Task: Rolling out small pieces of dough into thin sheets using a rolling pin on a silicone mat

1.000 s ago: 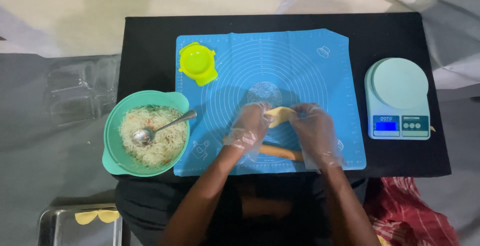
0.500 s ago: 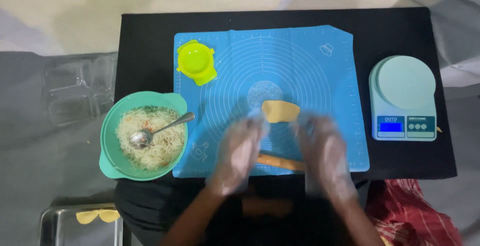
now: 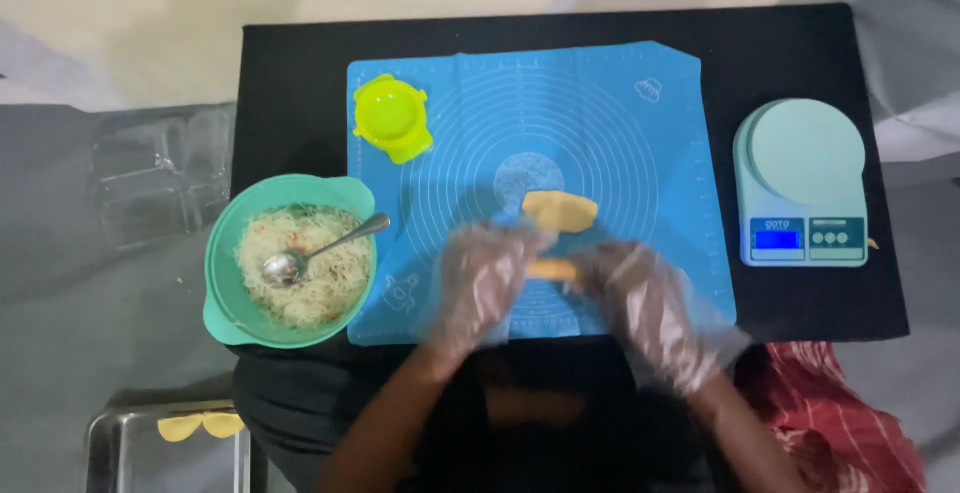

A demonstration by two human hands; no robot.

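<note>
We see both gloved hands low on the blue silicone mat (image 3: 640, 103); between them lies a short orange-tan rolling pin (image 3: 553, 270), its long axis running left to right across the mat, only its middle showing; the left hand (image 3: 482, 283) covers one end and the right hand (image 3: 640, 298) the other, and both seem equally near it. The hands are blurred; we judge the fingers loosely curled over the stick's ends, but whether they grip it or merely rest on it we cannot tell. Just beyond the fingers, toward the mat's centre, sits a folded piece of yellow dough (image 3: 560, 210), apart from the stick and a little nearer the right hand. To the left, a green bowl (image 3: 225, 283) of shredded filling holds a spoon (image 3: 310, 255); a yellow-green press mould (image 3: 392, 118) lies on the mat's far left corner; a pale kitchen scale (image 3: 800, 183) stands well apart on the right.
</note>
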